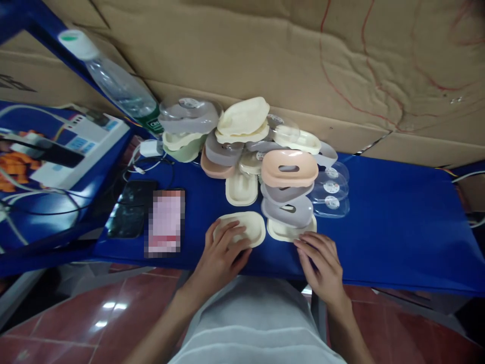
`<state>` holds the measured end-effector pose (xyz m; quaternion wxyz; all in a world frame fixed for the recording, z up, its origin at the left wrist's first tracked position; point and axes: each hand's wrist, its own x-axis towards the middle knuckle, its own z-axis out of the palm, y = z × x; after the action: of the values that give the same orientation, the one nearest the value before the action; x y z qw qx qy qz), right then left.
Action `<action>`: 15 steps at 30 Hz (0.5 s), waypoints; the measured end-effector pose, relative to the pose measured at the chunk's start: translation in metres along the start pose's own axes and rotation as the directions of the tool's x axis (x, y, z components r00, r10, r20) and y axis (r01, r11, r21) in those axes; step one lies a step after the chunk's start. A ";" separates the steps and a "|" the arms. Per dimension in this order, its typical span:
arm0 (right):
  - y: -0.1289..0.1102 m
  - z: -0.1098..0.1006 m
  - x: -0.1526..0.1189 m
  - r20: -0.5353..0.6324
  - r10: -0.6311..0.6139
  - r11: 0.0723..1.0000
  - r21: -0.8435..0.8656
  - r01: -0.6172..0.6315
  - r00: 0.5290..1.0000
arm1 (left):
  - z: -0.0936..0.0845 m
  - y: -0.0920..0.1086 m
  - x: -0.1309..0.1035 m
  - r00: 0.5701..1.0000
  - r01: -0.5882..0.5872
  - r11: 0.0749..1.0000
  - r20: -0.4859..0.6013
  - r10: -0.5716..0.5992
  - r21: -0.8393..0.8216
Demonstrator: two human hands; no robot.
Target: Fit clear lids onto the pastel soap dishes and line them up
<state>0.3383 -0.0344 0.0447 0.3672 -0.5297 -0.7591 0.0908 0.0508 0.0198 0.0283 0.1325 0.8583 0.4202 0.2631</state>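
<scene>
Two cream, shallow oval trays that look like soap dish parts lie side by side near the table's front edge. My left hand (226,248) rests over the left tray (254,225), fingers spread across its inside and thumb by its front rim. At the front edge of the right tray (276,231) are the fingertips of my right hand (321,259), thumb apart from the fingers. A grey slotted dish (299,215) overlaps that tray's back. Behind it come another grey dish (276,193) and a peach dish (271,164) with an oval slot.
Several more dishes (242,119), a small cream tray (242,191) and clear lids (331,189) crowd the blue table (394,222). At left are a phone (166,222), a dark phone (132,207), a charger (150,148), a water bottle (125,88) and a power strip (83,146). Cardboard (242,50) stands behind.
</scene>
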 end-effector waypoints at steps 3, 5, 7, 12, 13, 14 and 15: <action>0.003 -0.005 -0.004 -0.029 0.001 1.000 0.023 0.000 1.000 | -0.001 0.002 0.006 0.999 -0.029 0.999 -0.023 0.029 -0.014; 0.000 -0.002 0.001 -0.027 -0.009 0.997 0.075 0.011 1.000 | 0.000 0.006 0.011 0.997 -0.041 0.999 -0.071 0.038 -0.031; -0.008 0.001 0.011 -0.026 -0.028 0.988 0.152 0.032 0.999 | 0.001 0.011 0.016 0.994 -0.047 0.998 -0.105 0.042 -0.051; -0.054 -0.026 0.043 -0.064 -0.095 0.933 0.343 0.111 0.993 | 0.004 0.025 0.026 0.995 -0.077 0.994 -0.071 0.071 -0.082; -0.066 -0.038 0.046 -0.045 -0.080 0.933 0.348 0.091 0.996 | 0.005 0.028 0.028 0.995 -0.089 0.992 -0.061 0.084 -0.086; -0.078 -0.049 0.048 -0.033 -0.031 0.943 0.330 0.040 0.999 | 0.005 0.029 0.029 0.994 -0.104 0.991 -0.054 0.099 -0.090; -0.090 -0.060 0.048 -0.015 -0.006 0.953 0.303 0.011 1.000 | 0.005 0.031 0.030 0.992 -0.119 0.989 -0.049 0.115 -0.092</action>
<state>0.3031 -0.0451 0.1569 0.4497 -0.4645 -0.7360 0.2007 0.0889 0.0245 0.0479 0.1480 0.8683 0.3590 0.3087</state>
